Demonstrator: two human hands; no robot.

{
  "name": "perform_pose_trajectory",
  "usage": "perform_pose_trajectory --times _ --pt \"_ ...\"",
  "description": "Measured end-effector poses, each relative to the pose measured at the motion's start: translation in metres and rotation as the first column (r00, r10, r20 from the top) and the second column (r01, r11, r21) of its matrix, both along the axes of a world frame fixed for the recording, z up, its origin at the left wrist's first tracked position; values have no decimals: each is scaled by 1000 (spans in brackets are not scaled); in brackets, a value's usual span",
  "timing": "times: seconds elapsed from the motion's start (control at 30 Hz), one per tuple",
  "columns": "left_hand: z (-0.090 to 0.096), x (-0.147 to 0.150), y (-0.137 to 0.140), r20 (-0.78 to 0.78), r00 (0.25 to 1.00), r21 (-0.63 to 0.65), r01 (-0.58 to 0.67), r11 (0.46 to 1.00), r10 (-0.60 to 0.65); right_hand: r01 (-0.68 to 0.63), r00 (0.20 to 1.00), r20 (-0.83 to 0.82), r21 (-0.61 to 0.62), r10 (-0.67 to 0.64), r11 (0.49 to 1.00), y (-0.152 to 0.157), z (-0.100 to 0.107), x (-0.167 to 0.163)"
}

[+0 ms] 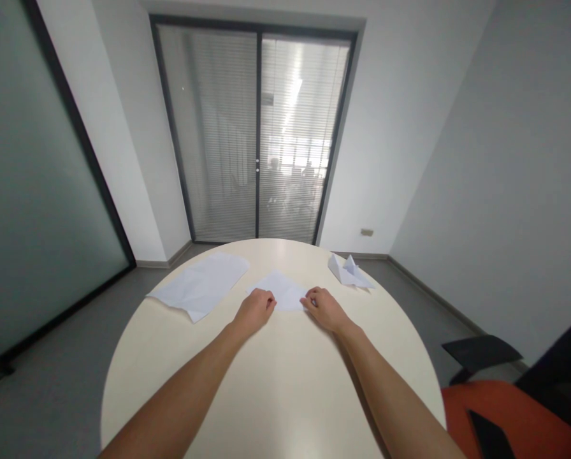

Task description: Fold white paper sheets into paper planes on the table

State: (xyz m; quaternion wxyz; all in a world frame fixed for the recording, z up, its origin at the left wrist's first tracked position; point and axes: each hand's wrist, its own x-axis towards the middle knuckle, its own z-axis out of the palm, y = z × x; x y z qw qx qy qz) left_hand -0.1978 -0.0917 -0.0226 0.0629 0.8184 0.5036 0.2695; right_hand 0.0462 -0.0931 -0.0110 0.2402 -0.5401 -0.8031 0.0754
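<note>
A sheet of white paper point(284, 290), folded to a roughly triangular shape with its peak pointing away from me, lies flat on the round table point(271, 382). At its left corner is my left hand point(257, 309), fingers curled and pinched on the paper's edge. My right hand point(326, 309) grips the opposite corner between thumb and fingers. Both hands rest low on the tabletop, and the paper's two side corners are partly hidden beneath them.
Left on the table lies a larger, creased paper sheet point(202, 284). A folded paper figure point(350, 274) with raised points stands near the right edge. An orange chair point(510, 414) with black armrests is at the right. Beyond the table are glass doors point(257, 134) with blinds.
</note>
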Motion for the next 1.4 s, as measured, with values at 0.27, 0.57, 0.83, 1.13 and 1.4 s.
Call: perform_pose_trajectory --times 0.27,0.57,0.83,1.13,1.4 --pt "0 3 -6 -13 1000 9 11 1000 -11 80 995 51 18 -81 997 -3 1 -4" --pt "7 7 -14 -116 987 23 117 993 -113 172 968 172 84 -184 982 -8 5 -4" --pt "11 8 -18 -141 982 37 131 991 -124 -277 949 136 -81 286 957 -21 -1 -32" --pt "14 8 -20 -148 968 23 206 978 -201 17 972 229 -299 55 954 -16 -8 -23" --pt "15 6 -25 -148 897 12 422 906 -416 -37 968 230 -284 105 958 -10 -9 -5"
